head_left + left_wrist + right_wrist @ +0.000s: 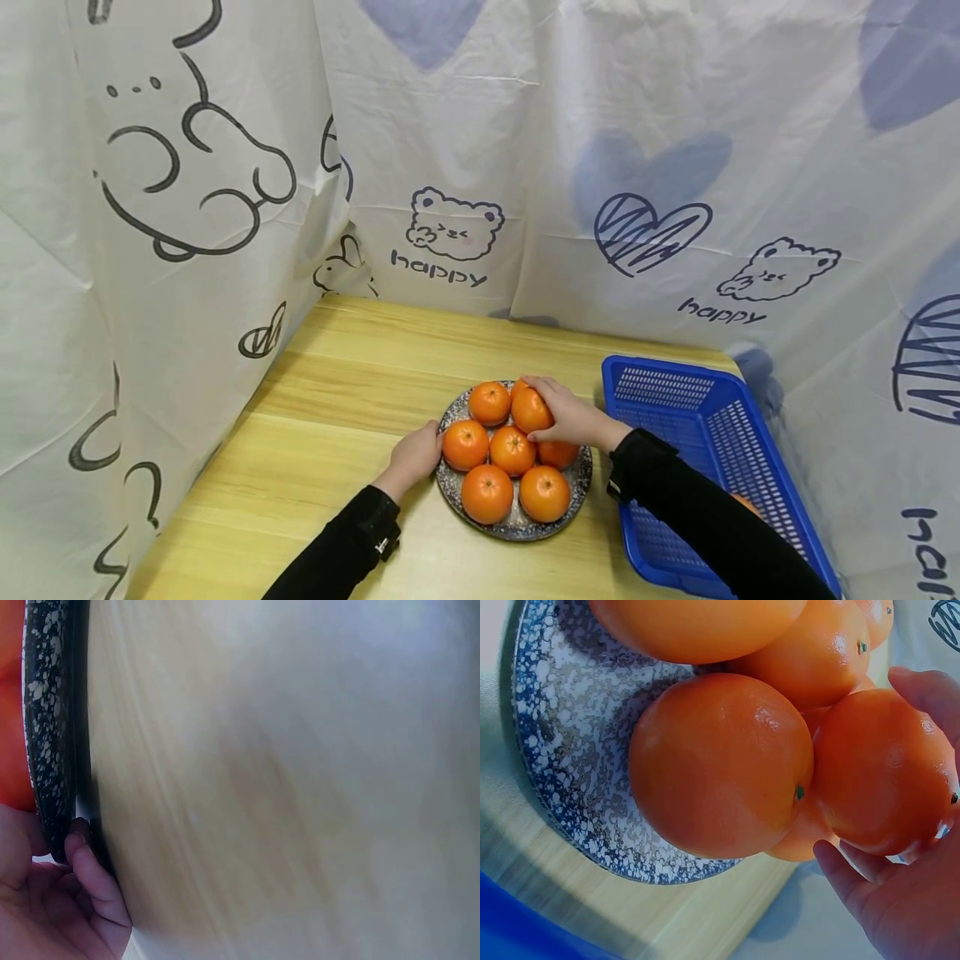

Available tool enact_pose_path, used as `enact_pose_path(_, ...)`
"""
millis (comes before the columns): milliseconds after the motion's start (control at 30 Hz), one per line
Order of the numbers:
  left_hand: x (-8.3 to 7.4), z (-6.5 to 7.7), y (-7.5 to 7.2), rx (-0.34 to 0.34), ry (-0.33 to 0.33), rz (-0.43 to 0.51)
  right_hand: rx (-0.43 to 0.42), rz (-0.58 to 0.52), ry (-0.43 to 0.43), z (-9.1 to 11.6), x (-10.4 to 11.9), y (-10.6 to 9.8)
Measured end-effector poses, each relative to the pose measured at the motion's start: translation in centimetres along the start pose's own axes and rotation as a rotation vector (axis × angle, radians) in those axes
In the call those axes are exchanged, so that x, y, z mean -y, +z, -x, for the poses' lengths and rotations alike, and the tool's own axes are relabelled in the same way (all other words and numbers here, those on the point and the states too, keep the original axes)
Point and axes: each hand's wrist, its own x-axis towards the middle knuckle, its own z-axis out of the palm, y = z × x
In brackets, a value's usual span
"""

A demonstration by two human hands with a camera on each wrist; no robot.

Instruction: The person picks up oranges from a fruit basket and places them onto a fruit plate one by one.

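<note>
A speckled dark-and-white plate (517, 528) stands on the wooden table with several oranges (487, 493) on it. My left hand (415, 458) pinches the plate's left rim; in the left wrist view its fingers (97, 889) curl at the underside of the dark edge. Over the back right of the plate, my right hand (573, 414) grips one orange (531, 409), thumb on one side and fingers on the other. That held orange (885, 772) sits higher than its neighbours in the right wrist view and partly covers another behind it.
Right of the plate stands a blue plastic basket (611, 383) with mesh sides. Inside it, an orange (746, 503) shows partly from behind my right sleeve (705, 500). A printed white curtain (525, 167) hangs along the back and sides of the table (360, 367).
</note>
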Motion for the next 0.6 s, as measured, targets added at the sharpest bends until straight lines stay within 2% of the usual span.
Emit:
enact_pose_path(200,-0.3,-0.2,0.2,-0.005,0.004,-0.003,-0.02,-0.009,0.006,0.7,0.2,-0.6)
enact_pose_path(300,-0.4,-0.2,0.3,-0.004,0.006,-0.003,-0.025,-0.056,0.06,1.9,0.6,-1.5)
enact_pose_path(400,-0.6,-0.2,0.3,-0.003,0.008,-0.004,-0.064,-0.072,0.107,3.5,0.6,-3.0)
enact_pose_path(467,-0.7,-0.2,0.3,-0.006,0.013,-0.007,-0.113,-0.063,0.128,4.8,0.0,-4.3)
enact_pose_path(600,-0.9,-0.2,0.1,-0.011,0.018,-0.014,-0.205,0.061,0.189,7.7,-2.9,-7.0)
